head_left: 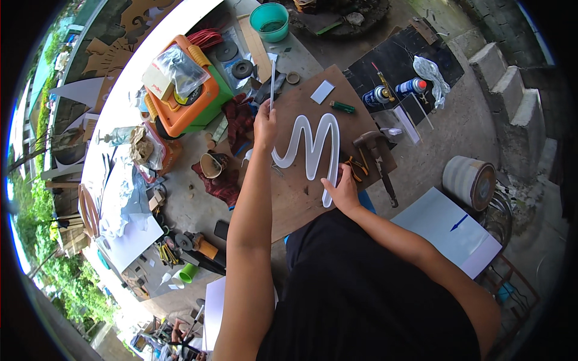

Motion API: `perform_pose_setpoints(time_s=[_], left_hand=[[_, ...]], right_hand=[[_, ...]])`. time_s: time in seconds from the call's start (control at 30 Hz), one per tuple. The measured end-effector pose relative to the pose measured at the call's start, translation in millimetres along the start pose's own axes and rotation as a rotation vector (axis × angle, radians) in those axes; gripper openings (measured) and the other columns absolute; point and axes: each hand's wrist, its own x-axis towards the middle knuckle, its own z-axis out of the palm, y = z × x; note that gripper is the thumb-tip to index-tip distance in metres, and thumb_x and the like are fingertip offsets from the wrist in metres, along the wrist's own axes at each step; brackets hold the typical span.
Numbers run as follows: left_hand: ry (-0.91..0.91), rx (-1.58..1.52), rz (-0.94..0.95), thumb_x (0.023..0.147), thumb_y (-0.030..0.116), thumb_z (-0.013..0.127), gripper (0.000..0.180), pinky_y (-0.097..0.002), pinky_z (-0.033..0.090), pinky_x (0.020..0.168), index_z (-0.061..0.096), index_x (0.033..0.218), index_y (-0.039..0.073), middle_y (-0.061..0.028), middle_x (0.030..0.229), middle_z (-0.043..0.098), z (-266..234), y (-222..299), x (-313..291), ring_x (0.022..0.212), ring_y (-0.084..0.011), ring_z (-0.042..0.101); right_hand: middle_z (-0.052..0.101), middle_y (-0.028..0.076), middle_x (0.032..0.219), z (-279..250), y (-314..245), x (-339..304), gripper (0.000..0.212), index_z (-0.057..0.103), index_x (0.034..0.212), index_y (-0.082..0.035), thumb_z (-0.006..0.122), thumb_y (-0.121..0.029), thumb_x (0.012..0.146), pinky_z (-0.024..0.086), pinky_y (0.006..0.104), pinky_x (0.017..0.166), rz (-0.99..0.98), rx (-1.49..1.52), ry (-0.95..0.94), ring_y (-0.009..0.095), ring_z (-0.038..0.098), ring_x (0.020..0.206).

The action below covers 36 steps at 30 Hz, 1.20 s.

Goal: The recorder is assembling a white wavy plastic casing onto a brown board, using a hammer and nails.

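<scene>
A white M-shaped letter point(311, 147) with curved strokes and a raised rim lies over the brown board point(295, 195). My right hand point(343, 189) is closed at the lower end of its right leg, the thumb on the near side; the other fingers are partly hidden. Farther left, my left hand point(265, 125) is closed around a narrow white strip point(273, 78) that points away from me. Whether the strip joins the letter behind the hand, I cannot tell. Orange-handled pliers point(359, 169) and a hammer point(378, 162) lie just right of my right hand.
A green lighter point(342, 106) and a small white card point(323, 91) lie beyond the letter. Two gas canisters point(412, 86) stand at the far right. An orange-lidded toolbox point(189, 90), dark red gloves point(224, 186) and a green bowl point(269, 23) occupy the left and far side.
</scene>
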Motion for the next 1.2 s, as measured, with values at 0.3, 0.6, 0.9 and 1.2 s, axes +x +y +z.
perform_pose_setpoints(time_s=[0.3,0.6,0.9,1.2], left_hand=[[-0.022,-0.119,0.003,0.102,0.012,0.054,0.040,-0.0217,0.044,0.077,0.054,0.141,0.001,0.0003,0.105,0.061,3,-4,5,0.089,-0.0056,0.053],[-0.059,-0.094,0.038,0.103,0.012,0.055,0.042,-0.0206,0.040,0.064,0.052,0.143,0.001,0.0040,0.093,0.056,-7,-35,3,0.075,-0.0035,0.048],[-0.037,-0.144,0.032,0.103,0.011,0.056,0.040,-0.0228,0.043,0.072,0.053,0.142,-0.001,0.0014,0.098,0.058,-10,-30,-2,0.082,-0.0060,0.050],[-0.082,-0.144,-0.061,0.103,0.006,0.051,0.042,-0.0265,0.043,0.094,0.049,0.143,-0.004,-0.0058,0.121,0.061,-25,-18,-7,0.106,-0.0112,0.055]], right_hand=[[0.062,0.025,0.121,0,-4,-1,0.073,0.042,0.132,0.002,0.083,-0.032,0.083,0.050,0.0440,0.095,0.063,0.084,-0.031,0.038,0.064,0.110],[0.063,0.025,0.117,4,-5,-13,0.072,0.042,0.130,0.002,0.083,-0.032,0.082,0.050,0.0451,0.094,0.064,0.117,-0.043,0.040,0.063,0.109],[0.064,0.021,0.117,9,2,-14,0.074,0.042,0.132,0.001,0.084,-0.035,0.083,0.053,0.0419,0.086,0.020,0.053,-0.014,0.032,0.066,0.096],[0.063,0.023,0.118,10,-16,-17,0.068,0.044,0.131,0.000,0.084,-0.024,0.081,0.051,0.0444,0.094,0.055,0.155,-0.022,0.039,0.065,0.108]])
